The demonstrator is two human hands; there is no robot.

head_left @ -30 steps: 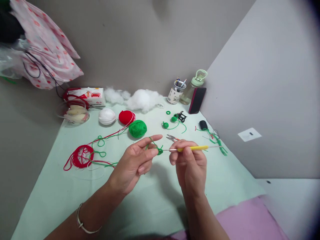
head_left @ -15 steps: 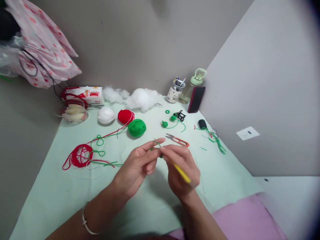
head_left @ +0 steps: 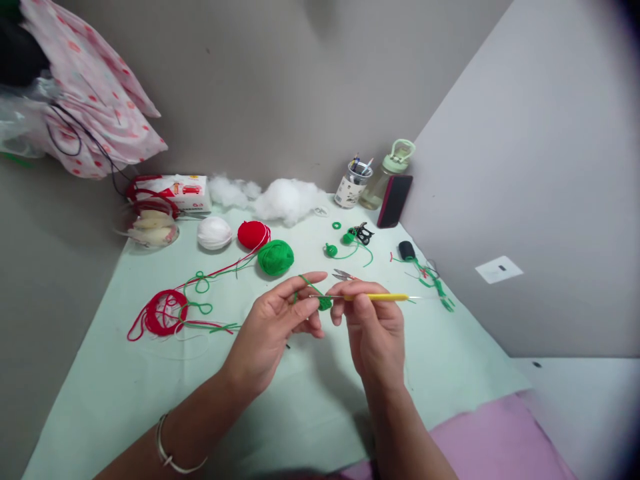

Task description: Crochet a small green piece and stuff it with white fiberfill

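Note:
My left hand (head_left: 283, 313) pinches a small green crochet piece (head_left: 325, 303) between thumb and fingers, with green yarn (head_left: 309, 285) running over its raised index finger. Held level in my right hand (head_left: 373, 320) is a crochet hook (head_left: 383, 297) with a yellow handle. Its metal shaft reaches left to the top of the crochet piece; whether the tip sits in a stitch is too small to tell. A green yarn ball (head_left: 276, 258) rests beyond my left hand. Behind my right hand lie thread snips (head_left: 343, 274), their handles mostly hidden.
Red (head_left: 253, 235) and white yarn balls (head_left: 215, 233) stand at the back left, with tangled red yarn (head_left: 165, 313) nearer. White stuffing (head_left: 289, 200), a pen cup (head_left: 353, 185), a bottle (head_left: 384, 175) and a phone (head_left: 395, 201) line the wall. Small green crochet pieces (head_left: 331, 250) lie right of centre.
My right hand has turned the hook from slanting down toward me to lying level, pointing left. The green crochet piece shows more now, and my right hand covers the snips' handles.

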